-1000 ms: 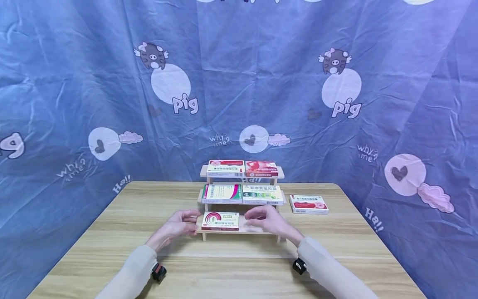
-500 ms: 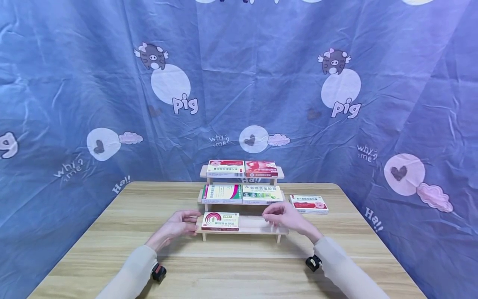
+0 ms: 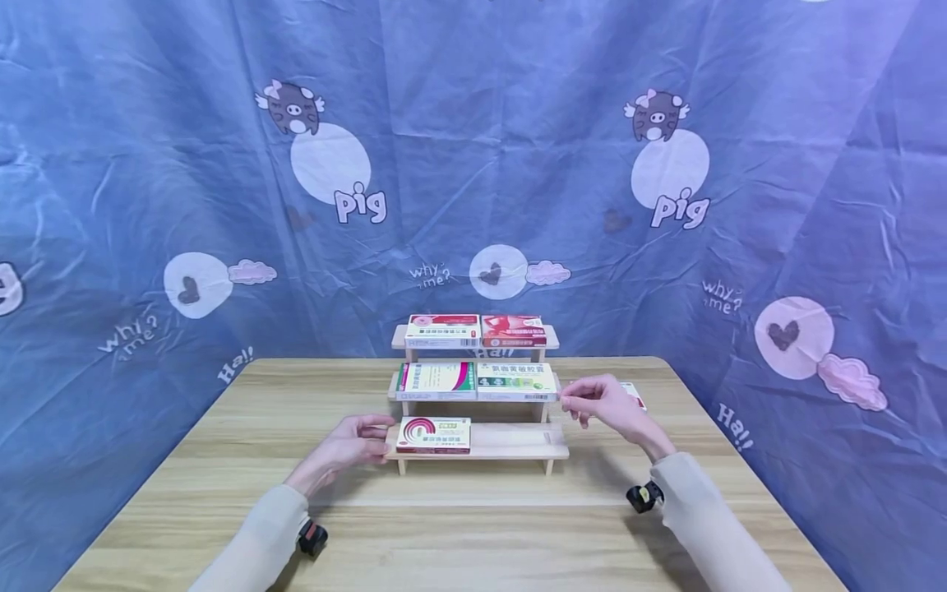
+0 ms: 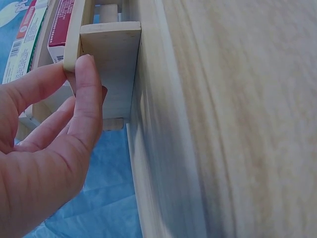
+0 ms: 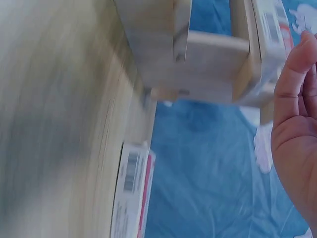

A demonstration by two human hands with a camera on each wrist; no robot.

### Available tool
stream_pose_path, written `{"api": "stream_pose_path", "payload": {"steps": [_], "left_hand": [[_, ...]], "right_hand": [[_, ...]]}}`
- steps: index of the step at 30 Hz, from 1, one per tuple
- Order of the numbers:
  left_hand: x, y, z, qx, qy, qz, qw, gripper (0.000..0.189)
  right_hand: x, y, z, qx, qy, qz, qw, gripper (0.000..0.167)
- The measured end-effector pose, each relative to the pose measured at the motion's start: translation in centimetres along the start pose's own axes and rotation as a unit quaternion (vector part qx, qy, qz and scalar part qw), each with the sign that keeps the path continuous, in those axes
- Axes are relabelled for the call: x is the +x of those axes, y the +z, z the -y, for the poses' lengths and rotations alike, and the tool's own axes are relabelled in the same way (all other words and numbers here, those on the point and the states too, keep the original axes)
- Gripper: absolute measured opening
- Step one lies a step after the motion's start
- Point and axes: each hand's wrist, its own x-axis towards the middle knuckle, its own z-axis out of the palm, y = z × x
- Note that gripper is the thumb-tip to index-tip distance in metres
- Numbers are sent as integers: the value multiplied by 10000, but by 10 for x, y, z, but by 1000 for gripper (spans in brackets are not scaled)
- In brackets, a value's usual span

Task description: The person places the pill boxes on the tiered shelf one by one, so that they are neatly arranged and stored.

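A three-step wooden display rack [image 3: 510, 441] stands mid-table. My left hand [image 3: 348, 444] pinches the left end of its lowest step; thumb and forefinger meet at that board edge in the left wrist view. One medicine box [image 3: 433, 436] with red rings lies on the left of this step. Off the rack's right side is my right hand [image 3: 610, 409], fingers loosely bent with nothing held, near the middle step's end. Behind it a red-and-white medicine box [image 3: 636, 396] lies on the table, mostly hidden; its barcoded side [image 5: 131, 173] shows in the right wrist view.
On the middle step sit a green-and-magenta box [image 3: 436, 381] and a white-and-green box [image 3: 515, 380]. The top step bears a red-and-white box [image 3: 444, 330] and a red box [image 3: 514, 330]. A blue printed curtain [image 3: 473, 181] hangs behind the wooden table [image 3: 473, 543].
My right hand has moved from the lowest step to the right and up, uncovering that step's right half and now covering most of the table box. The left hand keeps its place.
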Motion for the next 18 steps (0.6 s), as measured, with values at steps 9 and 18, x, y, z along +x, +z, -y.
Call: {"api": "stream_pose_path", "payload": {"steps": [9, 18], "left_hand": [[0, -1, 0, 11, -34, -1, 10000, 65], [1, 0, -1, 63, -89, -80, 9999, 65]], "right_hand": [[-1, -29, -22, -49, 254, -677, 9974, 35], [-4, -56, -42, -630, 662, -738, 9931, 42]]}}
